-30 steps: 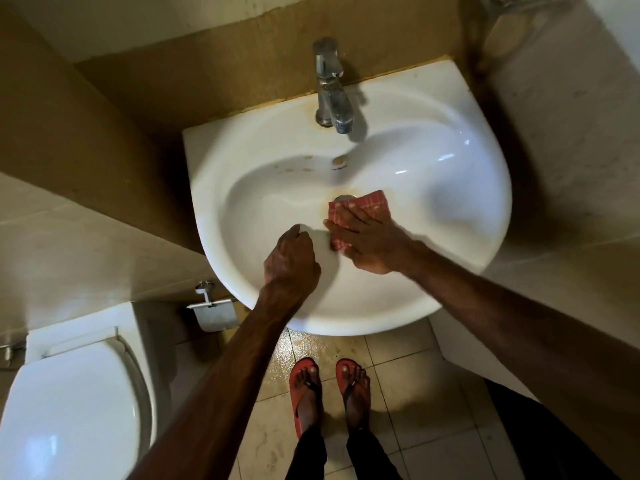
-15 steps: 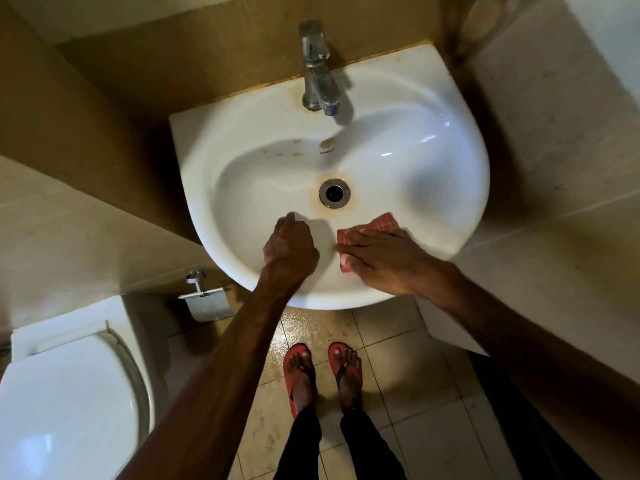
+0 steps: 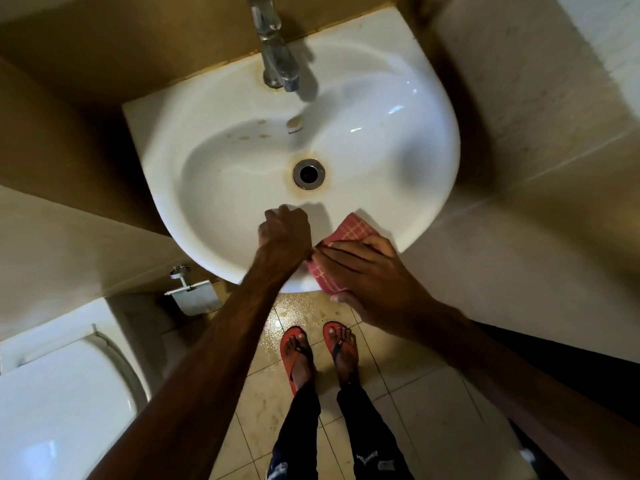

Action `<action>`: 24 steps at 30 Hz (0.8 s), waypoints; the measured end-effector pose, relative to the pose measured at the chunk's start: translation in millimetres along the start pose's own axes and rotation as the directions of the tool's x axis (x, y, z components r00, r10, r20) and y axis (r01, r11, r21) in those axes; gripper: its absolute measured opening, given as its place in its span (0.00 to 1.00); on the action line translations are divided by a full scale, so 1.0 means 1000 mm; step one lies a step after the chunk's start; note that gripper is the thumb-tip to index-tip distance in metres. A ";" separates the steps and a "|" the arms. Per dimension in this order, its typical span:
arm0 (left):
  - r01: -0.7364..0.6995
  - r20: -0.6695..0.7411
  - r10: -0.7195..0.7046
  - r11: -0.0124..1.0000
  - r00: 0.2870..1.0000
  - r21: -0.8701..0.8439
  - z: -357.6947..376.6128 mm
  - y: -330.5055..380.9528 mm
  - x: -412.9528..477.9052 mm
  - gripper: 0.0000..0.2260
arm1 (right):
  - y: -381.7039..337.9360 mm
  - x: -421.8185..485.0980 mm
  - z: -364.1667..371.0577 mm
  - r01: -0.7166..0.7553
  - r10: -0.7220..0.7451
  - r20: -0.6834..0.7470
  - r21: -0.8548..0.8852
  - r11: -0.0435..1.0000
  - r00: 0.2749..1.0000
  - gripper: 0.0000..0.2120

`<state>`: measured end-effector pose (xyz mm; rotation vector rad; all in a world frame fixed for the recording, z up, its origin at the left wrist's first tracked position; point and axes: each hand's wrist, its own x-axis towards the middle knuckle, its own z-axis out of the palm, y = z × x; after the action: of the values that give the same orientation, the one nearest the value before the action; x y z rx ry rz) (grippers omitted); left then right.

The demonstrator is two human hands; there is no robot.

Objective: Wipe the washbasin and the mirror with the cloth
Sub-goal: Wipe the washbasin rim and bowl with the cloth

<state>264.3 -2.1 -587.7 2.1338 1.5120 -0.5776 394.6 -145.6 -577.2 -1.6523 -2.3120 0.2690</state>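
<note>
The white washbasin (image 3: 381, 150) fills the upper middle, with brownish stains around its drain (image 3: 308, 173) and on the back wall of the bowl. My left hand (image 3: 284, 233) grips the front rim, fingers curled over into the bowl. Just to its right, my right hand (image 3: 367, 271) presses a red checked cloth (image 3: 353, 230) flat onto the front rim with straight fingers, the thumb at the rim's outer edge. The cloth hangs partly over that edge. No mirror is in view.
A chrome tap (image 3: 277, 60) stands at the back of the basin against the brown wall. A white toilet (image 3: 59, 403) sits at lower left, with a metal paper holder (image 3: 194, 292) beside it. My feet in red sandals (image 3: 298, 355) stand on wet tiles below the basin.
My right hand has dragged the cloth from beside the drain toward me, up onto the front rim. My left hand has stayed on the rim.
</note>
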 end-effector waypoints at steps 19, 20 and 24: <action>-0.169 0.077 0.161 0.980 0.984 0.102 -0.007 0.024 0.010 0.12 | 0.107 -0.007 -0.050 -0.023 0.042 0.166 -0.116 0.993 0.985 0.36; -0.174 0.081 0.166 0.980 0.983 0.096 -0.007 0.022 0.011 0.12 | 0.106 0.002 -0.048 -0.005 0.032 0.181 -0.148 0.989 0.983 0.35; -0.184 0.098 0.180 0.983 0.979 0.027 -0.003 0.009 0.018 0.12 | 0.109 0.047 -0.023 0.020 0.112 0.409 -0.304 0.952 0.906 0.37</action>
<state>278.2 10.7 -594.2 2.2089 1.2482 -0.6356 484.9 -66.0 -584.2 -1.9591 -2.7491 0.3239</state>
